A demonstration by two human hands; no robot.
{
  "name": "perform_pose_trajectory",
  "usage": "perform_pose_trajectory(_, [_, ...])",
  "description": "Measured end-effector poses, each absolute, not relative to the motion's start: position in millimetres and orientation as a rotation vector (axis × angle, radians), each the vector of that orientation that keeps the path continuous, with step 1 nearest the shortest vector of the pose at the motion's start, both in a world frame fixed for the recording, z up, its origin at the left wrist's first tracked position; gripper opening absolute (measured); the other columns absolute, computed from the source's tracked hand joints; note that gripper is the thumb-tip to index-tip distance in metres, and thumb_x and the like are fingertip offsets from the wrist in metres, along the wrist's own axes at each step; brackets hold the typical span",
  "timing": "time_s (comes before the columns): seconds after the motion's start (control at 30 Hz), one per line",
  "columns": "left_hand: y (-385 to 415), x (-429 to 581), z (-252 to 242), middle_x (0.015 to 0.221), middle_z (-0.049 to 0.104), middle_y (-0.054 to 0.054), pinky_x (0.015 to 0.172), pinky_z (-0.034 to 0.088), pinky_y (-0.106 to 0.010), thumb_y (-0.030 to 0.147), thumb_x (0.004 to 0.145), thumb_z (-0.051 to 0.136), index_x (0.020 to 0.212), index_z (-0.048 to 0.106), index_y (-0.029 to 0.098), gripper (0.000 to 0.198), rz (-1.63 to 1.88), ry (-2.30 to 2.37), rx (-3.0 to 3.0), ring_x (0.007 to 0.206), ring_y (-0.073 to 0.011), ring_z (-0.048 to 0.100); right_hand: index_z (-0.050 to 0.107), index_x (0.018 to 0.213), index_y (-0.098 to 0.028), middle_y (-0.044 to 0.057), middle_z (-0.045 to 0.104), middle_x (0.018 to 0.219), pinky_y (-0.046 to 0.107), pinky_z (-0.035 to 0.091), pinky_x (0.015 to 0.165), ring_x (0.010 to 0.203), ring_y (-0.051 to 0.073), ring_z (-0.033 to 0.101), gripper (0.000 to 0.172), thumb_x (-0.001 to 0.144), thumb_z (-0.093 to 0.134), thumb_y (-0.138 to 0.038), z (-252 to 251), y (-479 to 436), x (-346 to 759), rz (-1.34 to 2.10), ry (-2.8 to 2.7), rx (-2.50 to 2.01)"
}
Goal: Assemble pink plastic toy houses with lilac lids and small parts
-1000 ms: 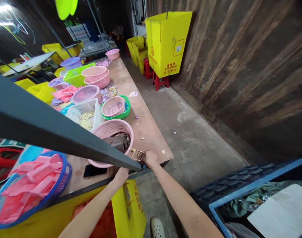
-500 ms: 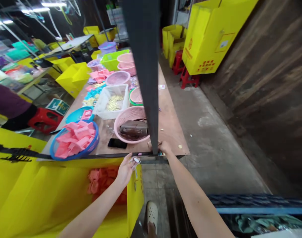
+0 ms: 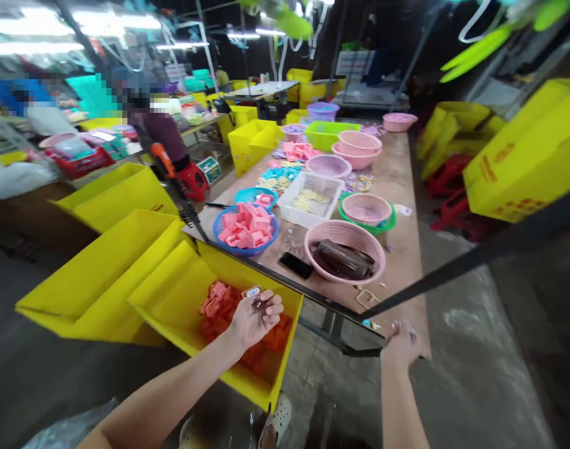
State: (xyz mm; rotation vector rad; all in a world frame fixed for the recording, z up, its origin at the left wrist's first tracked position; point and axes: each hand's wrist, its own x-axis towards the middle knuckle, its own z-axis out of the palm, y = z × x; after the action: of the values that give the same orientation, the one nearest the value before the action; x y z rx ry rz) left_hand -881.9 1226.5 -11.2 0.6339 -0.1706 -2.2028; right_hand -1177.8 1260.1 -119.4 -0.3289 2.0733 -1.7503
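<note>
My left hand (image 3: 254, 321) is palm up with its fingers curled, above an open yellow box (image 3: 166, 284). It holds a small clear plastic piece with a white middle (image 3: 252, 292); something dark and shiny also shows in the palm. Pink folded pieces (image 3: 214, 299) lie in the box below. My right hand (image 3: 401, 340) is closed at the near right corner of the table (image 3: 406, 268), beside a dark metal post (image 3: 434, 277). Blur and the fingers hide what it grips. Close by lies a thin gold-coloured rectangular frame (image 3: 368, 299).
A pink basket (image 3: 308, 252) with a brown bag, a black phone (image 3: 295, 265), a blue basket (image 3: 214, 234) of pink pieces and a white tray (image 3: 289, 213) stand on the table. More yellow boxes (image 3: 93, 280) are at the left. A person (image 3: 166, 134) sits farther off.
The view has swung left. My left hand has gone from the table edge to above the yellow box, still holding the clear piece. My right hand has shifted to the post's right side.
</note>
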Motion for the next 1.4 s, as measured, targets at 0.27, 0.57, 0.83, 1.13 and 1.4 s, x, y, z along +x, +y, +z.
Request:
perform_pose_trajectory(0.27, [1274.0,-733.6,-6.9,0.060,0.038,0.002,0.043,0.032,-0.017,0.020,0.076,0.050,0.062,0.042,0.016,0.016,-2.201,-0.112,0.401,0.049,-0.0081,0.043,0.059,0.088,-0.020,0.005,0.057,0.091,0.028,0.049,0.069,0.076,0.015,0.058,0.031,0.079,0.053,-0.049,-30.6,1297.1,-901.0,-1.344,1.284,-1.183])
perform_pose_trajectory(0.57, [1369.1,-520.4,-40.2,0.063,0.064,-0.005,0.047,0.038,-0.022,0.024,0.070,0.058,0.069,0.062,0.009,0.016,-1.894,0.013,0.528,0.051,-0.0132,0.058,0.061,0.075,-0.020,0.007,0.058,0.097,0.031,0.043,0.077,0.090,0.020,0.054,0.017,0.065,0.050,-0.011,-13.8,1308.0,-628.7,-0.444,0.602,-2.083])
perform_pose_trajectory(0.83, [1401.0,-391.3,-57.7,0.093,0.067,-0.005,0.070,0.048,-0.032,0.040,0.079,0.053,0.097,0.066,0.024,0.028,-1.391,-0.028,0.521,0.085,-0.0205,0.062,0.062,0.083,-0.022,0.004,0.057,0.086,0.026,0.046,0.067,0.077,0.018,0.057,0.014,0.080,0.048,-0.026,-44.6,1293.4,-472.3,-0.312,0.344,-2.061])
perform_pose_trajectory(1.13, [1321.9,-231.8,-61.9,0.096,0.069,-0.008,0.068,0.050,-0.024,0.032,0.076,0.069,0.110,0.064,0.021,0.036,-1.177,-0.167,0.640,0.079,-0.0163,0.066,0.059,0.082,-0.025,0.004,0.061,0.084,0.025,0.050,0.065,0.074,0.018,0.061,0.015,0.083,0.044,-0.029,-59.3,1207.7,-299.6,-0.367,0.173,-2.138])
perform_pose_trajectory(1.4, [1273.9,-79.4,-36.5,0.084,0.072,-0.008,0.061,0.051,-0.022,0.032,0.057,0.083,0.094,0.071,0.017,0.042,-0.936,0.079,0.766,0.072,-0.0178,0.067,0.054,0.094,-0.023,0.004,0.063,0.090,0.030,0.048,0.075,0.083,0.020,0.058,0.017,0.078,0.052,-0.021,-19.2,1168.6,-137.7,-0.332,0.133,-2.379])
